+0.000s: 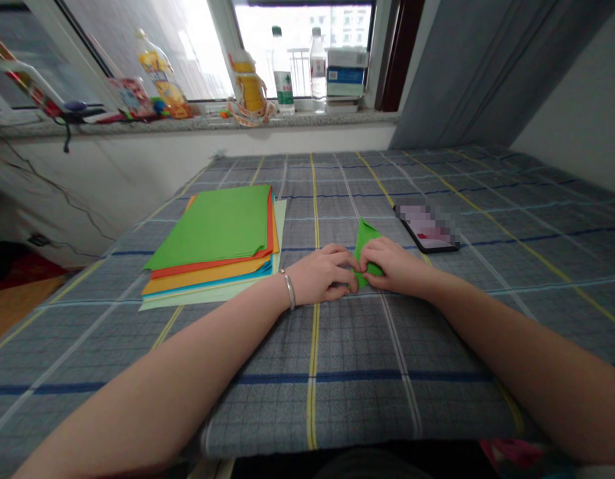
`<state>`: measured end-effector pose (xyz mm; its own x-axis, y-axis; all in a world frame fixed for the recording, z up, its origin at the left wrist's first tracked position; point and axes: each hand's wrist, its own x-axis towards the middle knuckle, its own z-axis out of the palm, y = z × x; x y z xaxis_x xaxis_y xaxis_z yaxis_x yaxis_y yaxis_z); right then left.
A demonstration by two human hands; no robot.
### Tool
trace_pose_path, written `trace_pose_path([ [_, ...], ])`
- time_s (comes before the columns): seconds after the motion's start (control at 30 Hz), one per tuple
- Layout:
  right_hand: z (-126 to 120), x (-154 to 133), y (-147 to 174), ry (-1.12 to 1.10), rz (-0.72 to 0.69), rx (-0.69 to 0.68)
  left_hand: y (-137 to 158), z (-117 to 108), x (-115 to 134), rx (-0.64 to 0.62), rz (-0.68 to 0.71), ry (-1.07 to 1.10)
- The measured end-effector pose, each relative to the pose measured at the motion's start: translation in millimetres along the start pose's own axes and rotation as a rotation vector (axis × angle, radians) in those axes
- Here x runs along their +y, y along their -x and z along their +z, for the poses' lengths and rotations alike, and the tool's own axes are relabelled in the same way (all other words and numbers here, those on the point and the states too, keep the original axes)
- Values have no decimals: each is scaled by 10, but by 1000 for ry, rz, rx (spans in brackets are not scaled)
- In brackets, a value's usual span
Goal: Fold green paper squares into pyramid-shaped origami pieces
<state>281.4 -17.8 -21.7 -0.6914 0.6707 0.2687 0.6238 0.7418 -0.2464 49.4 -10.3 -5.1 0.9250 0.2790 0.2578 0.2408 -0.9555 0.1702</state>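
Observation:
A small piece of folded green paper (366, 234) lies on the plaid tablecloth in front of me, with a pointed top corner. My right hand (387, 265) pinches it from the right, fingers closed on its lower part. From the left, my left hand (327, 273) has its curled fingertips against the paper's left edge, meeting the right fingers. A silver bangle (288, 290) circles my left wrist. The fingers cover much of the paper's lower half, so its full folded shape is hidden.
Coloured paper sheets (227, 223), green on top, are stacked left of my hands. A phone (427, 227) lies on the tablecloth (267, 406) to the right. Bottles (283, 73) and boxes (346, 74) stand on the windowsill behind; a grey curtain (451, 73) hangs at back right.

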Motion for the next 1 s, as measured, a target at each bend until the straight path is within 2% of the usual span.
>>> trace_pose_path([
  [0.3, -13, -20, -6, -11, 19, -13, 8, -25, -40, -61, -7, 56],
  [1.0, 2, 2, -3, -11, 16, -6, 111, -61, -110, -51, 61, 164],
])
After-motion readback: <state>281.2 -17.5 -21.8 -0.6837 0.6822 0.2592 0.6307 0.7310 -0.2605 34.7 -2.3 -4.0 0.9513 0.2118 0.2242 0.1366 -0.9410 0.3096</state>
